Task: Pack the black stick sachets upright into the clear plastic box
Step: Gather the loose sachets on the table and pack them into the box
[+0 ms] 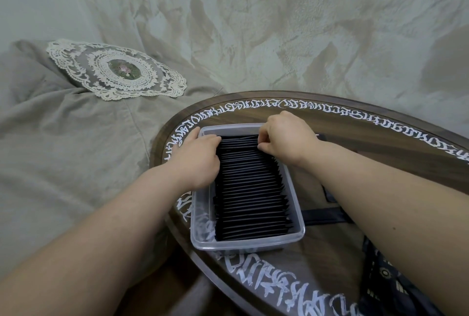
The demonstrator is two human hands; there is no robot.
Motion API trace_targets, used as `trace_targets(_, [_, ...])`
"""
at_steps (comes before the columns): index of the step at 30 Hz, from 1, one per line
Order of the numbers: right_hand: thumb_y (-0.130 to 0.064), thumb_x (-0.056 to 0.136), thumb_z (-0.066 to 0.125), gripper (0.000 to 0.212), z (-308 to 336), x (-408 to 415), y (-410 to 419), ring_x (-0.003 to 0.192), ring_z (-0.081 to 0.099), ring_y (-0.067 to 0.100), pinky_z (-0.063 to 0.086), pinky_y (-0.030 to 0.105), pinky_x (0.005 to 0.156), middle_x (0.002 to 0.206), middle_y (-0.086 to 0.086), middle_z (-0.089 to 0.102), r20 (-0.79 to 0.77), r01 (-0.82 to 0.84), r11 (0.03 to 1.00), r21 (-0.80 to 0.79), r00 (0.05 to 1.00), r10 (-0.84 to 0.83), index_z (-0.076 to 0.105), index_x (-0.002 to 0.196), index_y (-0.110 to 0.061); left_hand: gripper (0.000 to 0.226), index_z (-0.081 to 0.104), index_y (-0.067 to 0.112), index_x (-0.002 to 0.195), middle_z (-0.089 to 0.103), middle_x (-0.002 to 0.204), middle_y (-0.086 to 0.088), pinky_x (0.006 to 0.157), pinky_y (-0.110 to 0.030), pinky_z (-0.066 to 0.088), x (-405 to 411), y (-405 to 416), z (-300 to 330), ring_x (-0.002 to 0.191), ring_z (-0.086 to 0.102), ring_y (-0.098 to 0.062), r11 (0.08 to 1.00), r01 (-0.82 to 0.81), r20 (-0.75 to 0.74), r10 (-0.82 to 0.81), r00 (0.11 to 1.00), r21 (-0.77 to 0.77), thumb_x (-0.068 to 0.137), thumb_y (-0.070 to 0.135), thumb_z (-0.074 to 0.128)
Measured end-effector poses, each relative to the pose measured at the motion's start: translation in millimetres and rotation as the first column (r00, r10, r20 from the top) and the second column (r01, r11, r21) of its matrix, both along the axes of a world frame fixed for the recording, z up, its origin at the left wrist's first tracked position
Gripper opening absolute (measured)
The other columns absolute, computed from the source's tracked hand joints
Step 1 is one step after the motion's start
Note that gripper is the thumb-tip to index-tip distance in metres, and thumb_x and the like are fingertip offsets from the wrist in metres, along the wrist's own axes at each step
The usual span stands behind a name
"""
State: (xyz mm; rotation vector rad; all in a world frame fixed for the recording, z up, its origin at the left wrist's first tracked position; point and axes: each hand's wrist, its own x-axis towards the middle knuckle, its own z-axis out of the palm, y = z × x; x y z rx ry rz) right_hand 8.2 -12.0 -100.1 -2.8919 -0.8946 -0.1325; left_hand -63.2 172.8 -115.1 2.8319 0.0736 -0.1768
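Dozens of thin black stick sachets standing upright, filling the clear plastic box. Light, bendy, slippery; best pinched by top edges. Right hand pinching sachet tops at the box's far end. Left hand pressing the row's side, fingers hidden.

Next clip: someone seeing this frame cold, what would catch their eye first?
First, the clear plastic box on the round wooden table, packed with a dense row of black sachets standing on edge. Next, both hands at the box's far end: the left hand lies on the row's left side, while the right hand pinches the sachet tops. Then the white lettering ringing the table's edge.
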Motion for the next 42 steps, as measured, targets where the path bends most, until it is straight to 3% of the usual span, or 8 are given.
trace_targets(3, [-0.029, 0.09, 0.057, 0.015, 0.8, -0.3, -0.1, 0.101, 0.047, 0.023, 0.038, 0.03, 0.07, 0.095, -0.004, 0.064, 0.007, 0.001, 1.0, 0.005, 1.0, -0.001, 0.071, 0.095, -0.024, 0.047, 0.041, 0.021, 0.142, 0.033, 0.153, 0.008, 0.115, -0.054, 0.02, -6.3, 0.4, 1.5, 0.148, 0.004, -0.025, 1.0, 0.001, 0.075, 0.0, 0.997, -0.018, 0.096, 0.012, 0.034])
trace_targets(11, [-0.031, 0.097, 0.044, 0.033, -2.5, -17.8, -26.2, 0.121, 0.031, 0.018, 0.035, 0.041, 0.102, 0.134, -0.024, 0.05, -0.094, -0.168, 0.986, -0.002, 0.981, 0.167, 0.058, 0.126, -0.036, 0.049, 0.025, 0.028, 0.15, 0.012, 0.159, 0.016, 0.111, -0.067, 0.001, -20.1, -5.1, 11.2, 0.147, -0.015, -0.02, 0.971, 0.127, -0.08, -0.113, 0.99, 0.205, 0.103, 0.039, 0.026])
trace_targets(17, [-0.038, 0.1, 0.027, 0.039, -2.8, -25.0, -26.8, 0.135, 0.017, 0.022, 0.022, 0.042, 0.104, 0.149, -0.023, 0.031, -0.131, -0.154, 0.973, -0.171, 0.983, 0.133, 0.046, 0.135, -0.037, 0.053, 0.015, 0.031, 0.152, 0.003, 0.16, 0.016, 0.11, -0.069, 0.0, -19.1, -7.8, 10.7, 0.146, -0.02, -0.022, 0.97, 0.132, -0.092, -0.115, 0.989, 0.205, 0.102, 0.043, 0.026])
trace_targets(22, [-0.038, 0.1, 0.025, 0.041, -0.8, -27.9, -22.4, 0.135, 0.019, 0.024, 0.025, 0.043, 0.103, 0.148, -0.015, 0.035, -0.121, -0.126, 0.963, -0.239, 0.988, 0.099, 0.049, 0.132, -0.029, 0.051, 0.019, 0.033, 0.151, 0.001, 0.16, 0.016, 0.11, -0.069, -0.001, -18.0, -7.6, 10.0, 0.146, -0.021, -0.022, 0.969, 0.142, -0.119, -0.12, 0.986, 0.202, 0.102, 0.045, 0.025])
trace_targets(27, [-0.02, 0.095, 0.044, 0.038, -2.6, -48.1, -43.6, 0.128, 0.032, 0.023, 0.033, 0.035, 0.102, 0.142, -0.004, 0.043, 0.037, -0.098, 0.993, 0.066, 0.995, 0.095, 0.055, 0.131, -0.025, 0.053, 0.019, 0.032, 0.152, 0.0, 0.161, 0.012, 0.114, -0.064, 0.003, -29.6, -9.3, 11.6, 0.147, -0.018, -0.021, 0.982, 0.107, -0.022, -0.105, 0.994, 0.157, 0.101, 0.045, 0.03])
trace_targets(30, [-0.005, 0.087, 0.053, 0.043, -4.6, -63.7, -66.6, 0.114, 0.046, 0.026, 0.039, 0.032, 0.096, 0.139, -0.002, 0.05, 0.066, -0.209, 0.978, 0.023, 0.976, 0.207, 0.061, 0.125, -0.022, 0.053, 0.021, 0.031, 0.151, 0.004, 0.161, 0.01, 0.117, -0.059, 0.005, -44.0, -14.0, 13.3, 0.147, -0.015, -0.02, 0.986, 0.101, 0.03, -0.106, 0.994, 0.135, 0.101, 0.043, 0.033])
trace_targets(36, [-0.017, 0.084, 0.067, 0.02, -8.4, -97.8, -71.9, 0.09, 0.064, 0.032, 0.053, 0.038, 0.078, 0.117, 0.006, 0.065, 0.077, -0.237, 0.97, 0.043, 0.969, 0.234, 0.072, 0.104, -0.016, 0.051, 0.031, 0.026, 0.149, 0.016, 0.16, 0.007, 0.118, -0.052, 0.011, -69.0, -33.2, 17.2, 0.148, -0.006, -0.021, 0.992, 0.096, 0.135, -0.106, 0.985, 0.084, 0.1, 0.037, 0.039])
trace_targets(42, [-0.036, 0.093, 0.055, 0.029, -13.1, -131.0, -49.6, 0.099, 0.058, 0.026, 0.05, 0.039, 0.084, 0.115, 0.001, 0.052, 0.022, -0.05, 0.988, 0.145, 0.999, 0.047, 0.062, 0.115, -0.019, 0.048, 0.039, 0.024, 0.145, 0.027, 0.156, 0.005, 0.118, -0.046, 0.016, -91.2, -51.1, 19.7, 0.148, 0.003, -0.024, 0.987, 0.113, 0.205, -0.135, 0.969, 0.116, 0.098, 0.031, 0.043])
